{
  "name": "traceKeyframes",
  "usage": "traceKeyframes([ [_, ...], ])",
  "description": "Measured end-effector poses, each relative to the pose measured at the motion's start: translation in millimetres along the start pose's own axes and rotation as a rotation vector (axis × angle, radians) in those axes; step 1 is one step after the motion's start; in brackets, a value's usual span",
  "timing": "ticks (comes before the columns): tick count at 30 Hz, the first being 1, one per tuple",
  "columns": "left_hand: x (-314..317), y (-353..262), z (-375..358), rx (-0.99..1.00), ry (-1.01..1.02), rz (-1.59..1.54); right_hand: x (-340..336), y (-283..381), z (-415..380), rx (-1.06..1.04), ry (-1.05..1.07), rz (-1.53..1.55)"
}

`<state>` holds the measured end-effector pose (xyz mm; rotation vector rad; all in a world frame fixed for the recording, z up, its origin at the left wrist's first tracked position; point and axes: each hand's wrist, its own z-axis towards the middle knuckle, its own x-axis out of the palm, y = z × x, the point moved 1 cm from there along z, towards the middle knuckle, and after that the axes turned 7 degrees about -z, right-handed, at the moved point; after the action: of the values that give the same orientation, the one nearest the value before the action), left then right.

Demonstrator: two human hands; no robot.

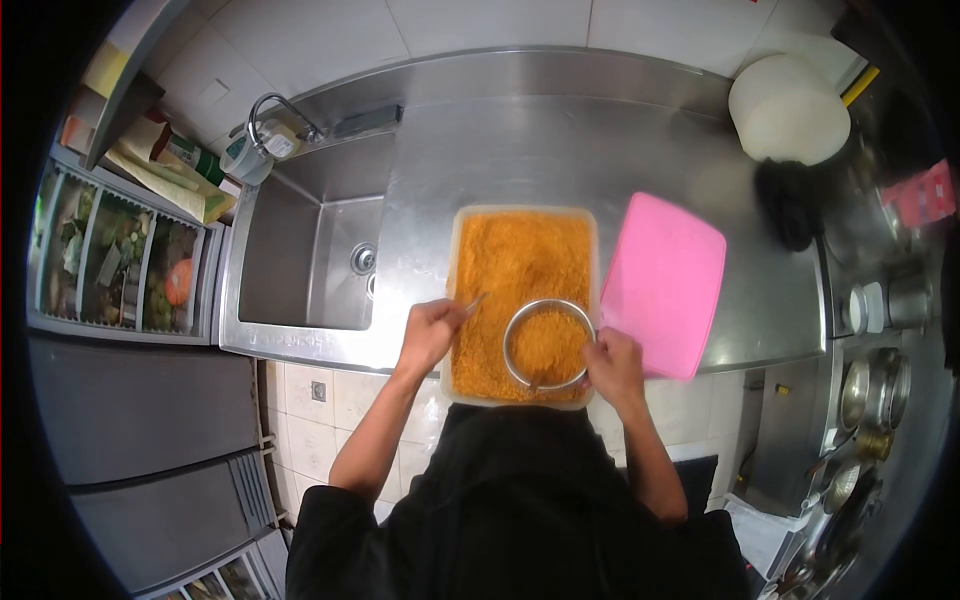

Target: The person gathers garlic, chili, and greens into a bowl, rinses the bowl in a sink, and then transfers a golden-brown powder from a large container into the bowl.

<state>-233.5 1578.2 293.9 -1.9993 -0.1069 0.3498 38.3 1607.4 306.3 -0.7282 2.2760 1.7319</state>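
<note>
A pale rectangular tub [455,262] full of orange-yellow crumbs [525,250] sits at the counter's front edge, right against my body. Over the crumbs in its lower right is a round metal bowl [507,348], also holding crumbs. My right hand [615,365] grips the bowl's right rim. At the tub's left side my left hand [432,335] is closed on a thin metal utensil [478,302], whose tip points over the crumbs; its exact kind is too small to tell. Beside the tub, on the right, lies a pink rectangular lid [668,285].
A steel sink [300,270] with a faucet [262,110] is set into the counter [430,150] on the left. At the back right stands a large white round container [790,110]. Pans [880,390] crowd the far right, and a glass-front fridge [120,260] stands far left.
</note>
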Motion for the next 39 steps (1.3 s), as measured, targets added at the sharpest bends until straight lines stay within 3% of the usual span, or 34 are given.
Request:
traceKeyframes([
  [2,-4,-18,-23,0.058,-0.012,0.054,2,-2,4,-0.013,0.003,0.019],
  [7,7,-35,-75,0.451,-0.071,0.427,4,0,8,-0.004,0.0,0.029],
  [11,7,-37,-70,0.604,-0.189,0.449,5,-2,9,-0.012,-0.003,0.028],
  [14,5,-22,-36,0.559,-0.304,0.464,2,-3,8,-0.007,-0.004,0.012],
  [17,12,3,0,0.49,-0.345,0.672,-2,1,0,0.007,0.002,-0.001],
  [23,49,35,28,0.27,-0.127,0.714,-5,-2,-8,0.058,0.013,0.009],
  [29,28,32,32,-0.061,-0.026,0.036,-3,-6,-7,0.035,0.007,0.017],
  [33,8,13,12,0.029,-0.029,0.026,-2,-4,-1,0.008,0.008,-0.013],
  [39,-2,-31,-51,0.218,-0.051,0.275,3,3,8,0.004,0.026,0.024],
])
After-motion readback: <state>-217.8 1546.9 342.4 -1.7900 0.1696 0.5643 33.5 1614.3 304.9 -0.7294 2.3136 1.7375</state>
